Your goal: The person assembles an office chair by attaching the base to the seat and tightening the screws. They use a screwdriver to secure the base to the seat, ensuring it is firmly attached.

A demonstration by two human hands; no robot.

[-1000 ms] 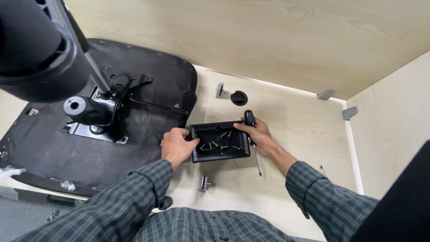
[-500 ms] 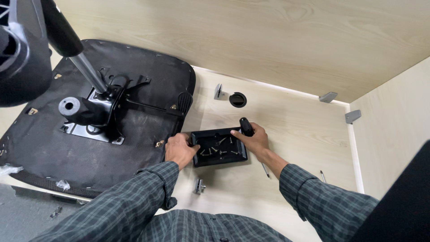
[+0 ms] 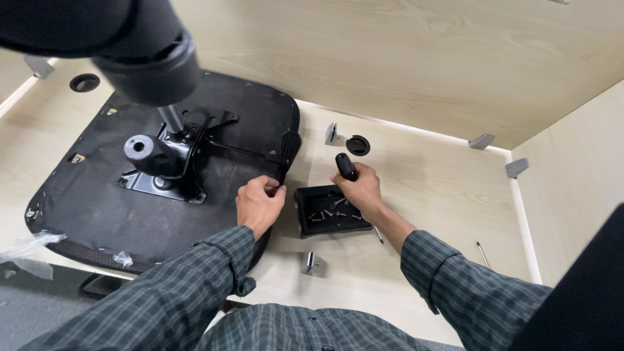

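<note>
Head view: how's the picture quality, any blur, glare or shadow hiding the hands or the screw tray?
Head view: even, soft light, no glare; left hand, right hand and black tray are sharp, its screws small but readable. The big dark chair part at top left is close, out of focus and blocks that corner. Wide-angle lens bends the desk edges. Shadows are faint.

- Left hand [image 3: 259,203] pinches the edge of the upturned black chair seat [image 3: 84,201].
- Right hand [image 3: 359,188] grips a black-handled screwdriver [image 3: 346,166] over the black plastic tray of screws [image 3: 330,218].
</note>
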